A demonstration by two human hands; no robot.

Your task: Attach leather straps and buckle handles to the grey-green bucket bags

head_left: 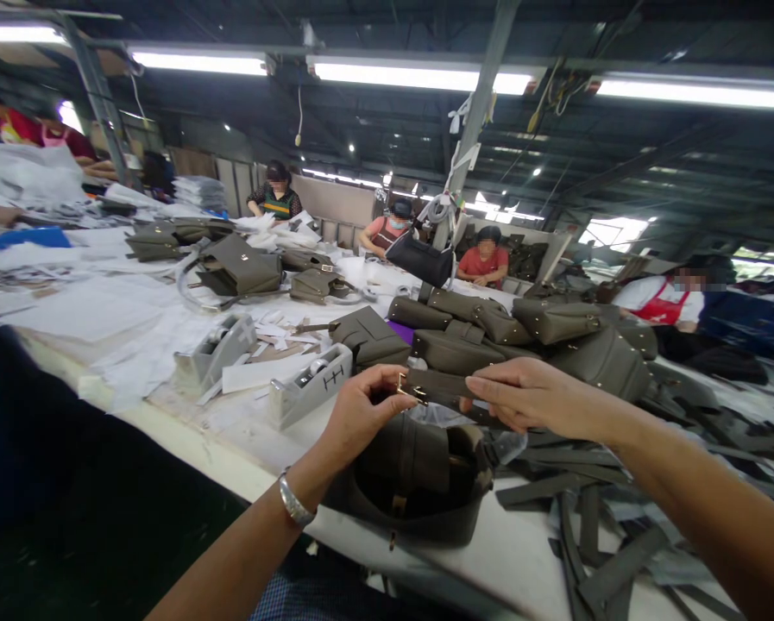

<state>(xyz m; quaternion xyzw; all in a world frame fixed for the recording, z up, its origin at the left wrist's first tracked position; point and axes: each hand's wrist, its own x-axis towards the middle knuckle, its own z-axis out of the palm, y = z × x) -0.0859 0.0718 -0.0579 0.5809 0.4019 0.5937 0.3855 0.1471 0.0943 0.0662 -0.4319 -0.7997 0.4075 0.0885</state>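
Both my hands hold a dark olive leather strap (439, 385) with a small gold buckle at its left end. My left hand (361, 412) pinches the buckle end, fingers closed. My right hand (529, 395) grips the strap's other end between thumb and fingers. Just below the strap an open olive handbag (412, 479) stands on the white table (185, 435) near its front edge. A silver bracelet sits on my left wrist.
Two grey tape dispensers (309, 385) stand left of my hands among paper scraps. Several finished olive bags (542, 323) are piled behind, loose straps (594, 552) lie at the right. Other people sit working along the far side.
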